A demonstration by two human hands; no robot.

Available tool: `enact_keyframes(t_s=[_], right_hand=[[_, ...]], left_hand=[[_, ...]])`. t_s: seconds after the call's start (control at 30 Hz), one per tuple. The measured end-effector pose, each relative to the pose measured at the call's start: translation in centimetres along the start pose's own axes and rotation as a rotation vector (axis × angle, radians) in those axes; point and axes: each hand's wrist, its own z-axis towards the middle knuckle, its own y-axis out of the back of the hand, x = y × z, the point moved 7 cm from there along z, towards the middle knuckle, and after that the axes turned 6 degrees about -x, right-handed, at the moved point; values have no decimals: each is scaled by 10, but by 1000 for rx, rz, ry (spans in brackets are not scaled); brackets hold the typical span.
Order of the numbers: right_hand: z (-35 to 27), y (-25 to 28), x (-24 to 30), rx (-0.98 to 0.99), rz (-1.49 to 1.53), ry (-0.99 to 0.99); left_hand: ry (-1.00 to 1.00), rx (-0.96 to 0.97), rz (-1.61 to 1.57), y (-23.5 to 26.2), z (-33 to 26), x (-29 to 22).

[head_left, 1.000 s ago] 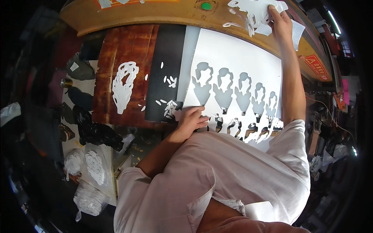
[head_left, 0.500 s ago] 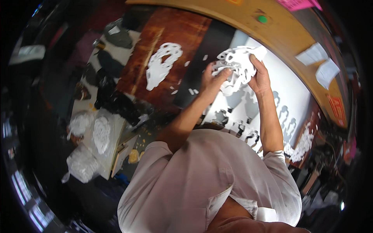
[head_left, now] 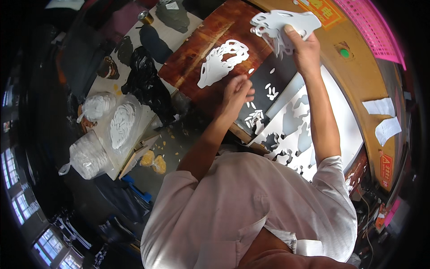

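Apparently stacking, right hand (head_left: 306,48) grasps white cutouts (head_left: 278,20), upper right; left hand (head_left: 236,93) (seemingly empty) hovers upper centre; neat alignment seems called for.

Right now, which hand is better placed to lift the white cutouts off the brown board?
Probably your left hand: it looks empty and nearer the cutouts; your right hand holds another white stack.
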Motion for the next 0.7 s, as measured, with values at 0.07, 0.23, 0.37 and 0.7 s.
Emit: enact_keyframes(t_s=[0.07,0.23,0.37,0.7], right_hand=[[-2,-32,-7,134,-331,161],[-63,-144,-97,745,-778,383],[-83,-143,-142,832,-1002,390],[46,-79,-214,881,-1114,-208]], left_hand=[[15,-19,34,17,-11,12],[-179,-356,38,94,-46,26],[-596,-707,588,149,-41,-18],[-212,-521,1239,112,73,-47]])
